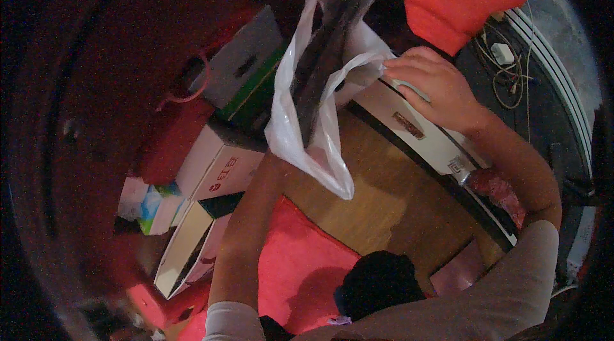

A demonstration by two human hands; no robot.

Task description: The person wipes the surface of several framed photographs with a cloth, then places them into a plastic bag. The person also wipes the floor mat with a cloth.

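A white plastic bag point(283, 115) is spread in front of me, its mouth gaping and its inside dark. My right hand point(434, 84) grips the bag's rim on the right side, fingertips against the plastic. My left forearm point(244, 235) reaches up to the bag's near left edge. The plastic hides my left hand, so its grip cannot be seen. Beneath my right hand runs a long white panel point(431, 146) with a brown slot in it, bordering a brown wood-look surface point(355, 182).
On the left stand an open white carton point(230, 168), a green box point(244, 96) with a raised grey flap, and a narrow open box point(184, 250). A red fabric item point(465, 0) is at top right, near coiled cables with a white power adapter point(502, 53). Red cloth point(302, 264) lies close to me.
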